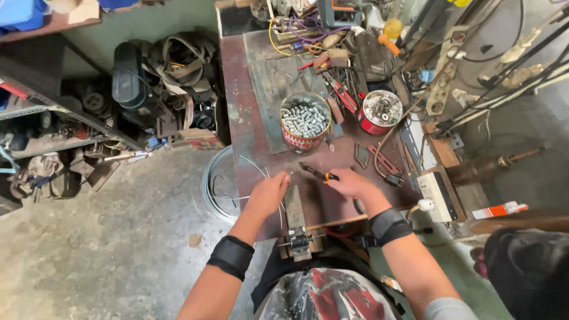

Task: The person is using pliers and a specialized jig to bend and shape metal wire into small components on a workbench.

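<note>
My left hand (268, 192) pinches a thin steel wire (253, 168) at the near edge of the dark workbench (249, 101). The wire curves away to a coil of wire (214, 188) lying on the floor to the left. My right hand (349, 182) grips orange-handled pliers (314, 172), whose jaws point left toward the left hand's fingertips. Between both hands a flat metal bar (293, 204) runs toward me and ends in a small vise (300, 242) clamped at the bench's front edge. Black wristbands are on both forearms.
A tin of grey bolts (304, 121) and a red tin of small parts (380, 111) stand behind my hands. Loose tools and coloured wires crowd the far bench. A white power strip (437, 195) lies right. Shelves (53, 118) and scrap sit on the left floor.
</note>
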